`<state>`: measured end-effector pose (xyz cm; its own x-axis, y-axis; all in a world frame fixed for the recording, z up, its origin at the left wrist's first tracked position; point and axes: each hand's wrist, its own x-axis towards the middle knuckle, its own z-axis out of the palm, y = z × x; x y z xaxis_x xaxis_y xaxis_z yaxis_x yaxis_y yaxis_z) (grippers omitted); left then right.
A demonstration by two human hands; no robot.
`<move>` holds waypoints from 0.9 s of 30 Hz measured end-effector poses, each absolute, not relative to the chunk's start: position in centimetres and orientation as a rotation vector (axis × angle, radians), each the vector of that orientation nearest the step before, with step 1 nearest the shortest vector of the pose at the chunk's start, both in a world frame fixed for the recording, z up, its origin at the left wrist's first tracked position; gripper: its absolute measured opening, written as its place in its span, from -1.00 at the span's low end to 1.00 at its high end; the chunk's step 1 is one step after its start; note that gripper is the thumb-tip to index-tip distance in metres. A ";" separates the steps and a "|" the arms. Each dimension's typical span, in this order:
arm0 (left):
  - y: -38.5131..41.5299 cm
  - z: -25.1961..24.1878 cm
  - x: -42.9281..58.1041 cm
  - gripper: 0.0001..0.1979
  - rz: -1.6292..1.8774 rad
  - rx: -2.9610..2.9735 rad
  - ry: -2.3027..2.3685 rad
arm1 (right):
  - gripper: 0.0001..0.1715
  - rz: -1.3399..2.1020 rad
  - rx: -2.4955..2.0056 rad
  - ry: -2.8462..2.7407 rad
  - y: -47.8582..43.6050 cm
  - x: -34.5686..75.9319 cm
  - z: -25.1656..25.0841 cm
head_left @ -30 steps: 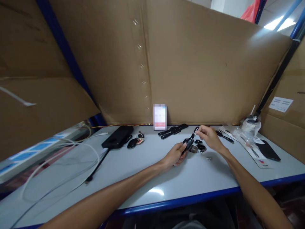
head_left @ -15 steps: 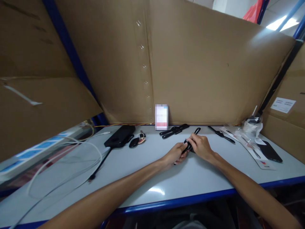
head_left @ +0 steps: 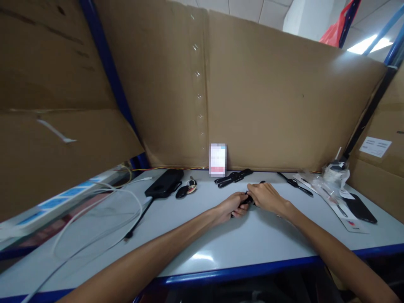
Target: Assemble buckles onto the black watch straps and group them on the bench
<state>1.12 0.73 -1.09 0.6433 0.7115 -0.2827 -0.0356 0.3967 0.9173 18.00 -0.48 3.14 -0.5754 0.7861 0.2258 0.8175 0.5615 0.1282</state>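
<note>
Both my hands meet over the middle of the table, closed on a slim black watch with its strap (head_left: 247, 199). My left hand (head_left: 234, 206) grips the lower end, fingers curled around it. Fingers bent, my right hand (head_left: 265, 197) holds the upper part from above and covers most of it; a black tip shows just beyond the knuckles. The middle of the watch is hidden between my fingers. Behind my hands lie black straps (head_left: 234, 178), flat on the table. To the right rests another black strap-like piece (head_left: 295, 184), apart from my right hand.
A phone with a blurred screen (head_left: 217, 160) leans on the cardboard wall (head_left: 268, 105). Leftward are keys with a black fob (head_left: 182, 192), a black box-like device (head_left: 164, 183), white cables (head_left: 140, 206) and a power strip (head_left: 67, 193). Rightward lie plastic packaging (head_left: 335, 176) and a black phone-like slab (head_left: 361, 209).
My right hand has shifted down over the watch, so its shiny part and most of the protruding strap are now covered. My left hand keeps its grip. The camera view has tilted slightly up.
</note>
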 end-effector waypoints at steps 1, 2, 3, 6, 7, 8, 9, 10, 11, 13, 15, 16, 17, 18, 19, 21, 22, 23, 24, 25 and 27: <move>0.7 -1.0 1.1 -0.85 0.528 1.063 0.731 | -0.78 -0.310 -1.373 -2.655 -0.2 17.9 3.5; 0.7 -1.0 1.0 -0.85 0.521 1.062 0.713 | -0.79 -0.279 -1.383 -2.657 0.1 17.8 3.9; 0.7 -0.9 0.9 -0.84 0.514 1.066 0.699 | -0.80 -0.232 -1.394 -2.658 0.5 17.8 4.1; 0.5 -0.7 0.8 -0.84 0.496 1.089 0.693 | -0.76 -0.045 -1.449 -2.631 1.6 17.5 4.3; 0.5 -0.7 0.7 -0.85 0.495 1.095 0.705 | -0.71 0.006 -1.471 -2.606 1.9 17.4 4.1; 0.4 -0.6 0.7 -0.85 0.495 1.098 0.715 | -0.67 0.039 -1.488 -2.575 2.2 17.4 3.9; 0.4 -0.6 0.7 -0.85 0.497 1.096 0.722 | -0.63 0.053 -1.498 -2.535 2.3 17.4 3.6; 0.3 -0.5 0.7 -0.85 0.498 1.094 0.725 | -0.62 0.055 -1.498 -2.488 2.5 17.6 3.4; 0.3 -0.4 0.8 -0.86 0.498 1.091 0.725 | -0.63 0.054 -1.486 -2.433 2.5 17.8 3.1; 0.3 -0.3 0.8 -0.89 0.492 1.089 0.721 | -0.71 0.084 -1.414 -2.344 2.6 18.4 2.8; 0.3 -0.2 0.8 -0.91 0.480 1.085 0.729 | -0.79 0.188 -1.300 -2.335 2.6 19.2 2.7; 0.4 -0.1 0.7 -0.91 0.474 1.079 0.731 | -0.79 0.254 -1.246 -2.360 2.6 19.6 2.7; 0.4 -0.1 0.7 -0.92 0.469 1.070 0.730 | -0.78 0.317 -1.205 -2.391 2.6 19.9 2.7; 0.5 -0.1 0.7 -0.92 0.461 1.059 0.725 | -0.78 0.371 -1.179 -2.414 2.6 20.1 2.7; 0.6 -0.1 0.6 -0.92 0.453 1.047 0.716 | -0.77 0.410 -1.166 -2.419 2.7 20.3 2.7; 0.7 -0.2 0.6 -0.92 0.441 1.028 0.699 | -0.74 0.460 -1.155 -2.392 2.7 20.4 2.7; 0.7 -0.2 0.6 -0.91 0.440 1.023 0.695 | -0.72 0.477 -1.150 -2.373 2.8 20.4 2.6; 0.8 -0.2 0.6 -0.90 0.442 1.021 0.693 | -0.70 0.490 -1.149 -2.358 2.8 20.4 2.6; 0.8 -0.2 0.6 -0.90 0.445 1.022 0.689 | -0.71 0.493 -1.153 -2.349 2.8 20.4 2.5; 0.8 -0.2 0.6 -0.91 0.448 1.026 0.686 | -0.73 0.485 -1.163 -2.348 2.8 20.4 2.5; 0.7 -0.2 0.6 -0.93 0.454 1.030 0.676 | -0.78 0.431 -1.191 -2.347 2.8 20.2 2.4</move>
